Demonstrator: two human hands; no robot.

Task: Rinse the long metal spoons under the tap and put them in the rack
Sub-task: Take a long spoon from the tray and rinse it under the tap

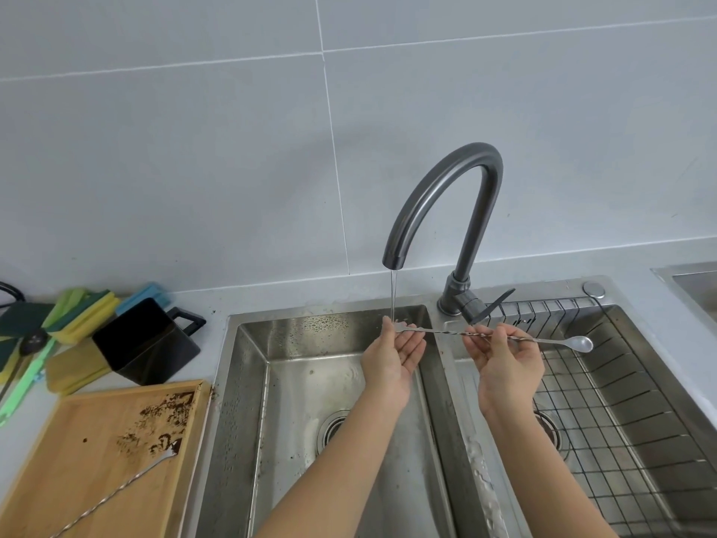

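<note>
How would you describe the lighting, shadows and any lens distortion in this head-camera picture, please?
Head view: soft, even light; the tap casts only a faint, diffuse shadow on the tiled wall; mild glare on the wet sink wall; wide-angle bending shows in the curved grout lines and counter edge; the spoon and both hands look sharp, and the sponges at the left edge are slightly smeared.

A pale countertop carries a wooden tray, a black square cup and stacked sponges — all left of the double sink.
</note>
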